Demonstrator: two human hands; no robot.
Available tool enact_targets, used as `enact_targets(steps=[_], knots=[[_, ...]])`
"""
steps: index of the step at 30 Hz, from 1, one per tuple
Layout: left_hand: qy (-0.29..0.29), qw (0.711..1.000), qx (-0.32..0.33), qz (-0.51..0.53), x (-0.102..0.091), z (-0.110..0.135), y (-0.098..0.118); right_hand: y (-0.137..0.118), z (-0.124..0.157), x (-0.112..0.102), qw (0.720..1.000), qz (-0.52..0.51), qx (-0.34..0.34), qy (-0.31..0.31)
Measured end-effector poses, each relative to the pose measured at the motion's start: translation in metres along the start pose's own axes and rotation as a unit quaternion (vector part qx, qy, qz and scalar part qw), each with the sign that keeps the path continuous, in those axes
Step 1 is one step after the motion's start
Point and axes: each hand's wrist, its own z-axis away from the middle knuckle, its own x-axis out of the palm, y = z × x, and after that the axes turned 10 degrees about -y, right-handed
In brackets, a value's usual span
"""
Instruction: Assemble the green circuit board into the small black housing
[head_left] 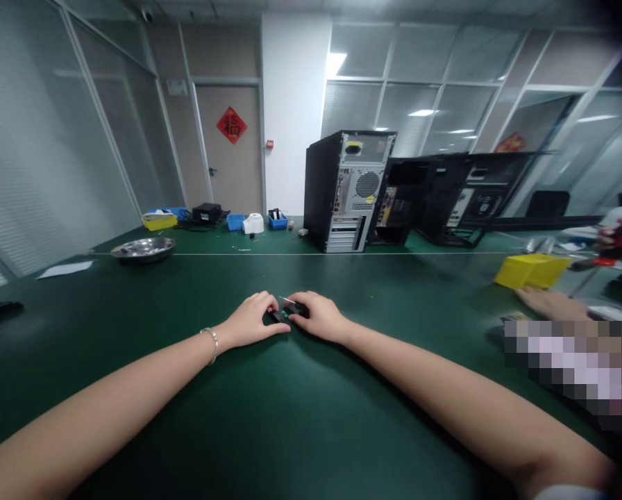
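Observation:
In the middle of the green table (269, 417), my two hands almost meet. My left hand (249, 319), with a silver bracelet at the wrist, is closed on a small black part (277, 317) with a bit of green at its right end. A screwdriver (301, 310) with a dark handle and thin metal shaft lies in my closed right hand (322, 317), its shaft pointing left over the part. The fingers of my right hand also reach the part's right side. What kind of part it is cannot be made out.
Black computer towers (324, 194) stand at the back right. A metal bowl (143, 250), a white paper (65, 269) and blue trays (235, 221) are at the left and back. At right, another person's hand (550, 303) rests near a yellow bin (532, 269).

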Motion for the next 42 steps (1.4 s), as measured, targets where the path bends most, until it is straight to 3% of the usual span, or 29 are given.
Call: enact_targets(steps=[5,13,15,18,20,33,42], knots=[[-0.022,0.999,0.009,0.025,0.0,0.0,0.001,-0.005,-0.001,0.001,0.999,0.025,-0.026,-0.024],[0.031,0.978,0.012,0.208,0.003,-0.002,-0.009,0.002,-0.004,0.006,0.999,-0.019,-0.023,0.022],[0.03,0.959,0.019,0.281,0.005,-0.005,-0.011,0.002,-0.004,0.006,0.997,-0.041,-0.028,0.056],[0.014,0.9,0.012,0.436,0.008,-0.008,-0.01,0.0,-0.002,0.005,0.99,-0.07,-0.038,0.114],[0.006,0.876,-0.001,0.483,0.009,-0.008,-0.008,-0.003,-0.001,0.005,0.986,-0.082,-0.047,0.138],[-0.008,0.873,-0.025,0.487,0.007,-0.004,0.001,-0.01,-0.002,0.012,0.983,-0.103,-0.07,0.136],[-0.008,0.846,-0.023,0.532,0.007,-0.005,-0.001,-0.01,-0.002,0.012,0.982,-0.093,-0.079,0.143]])
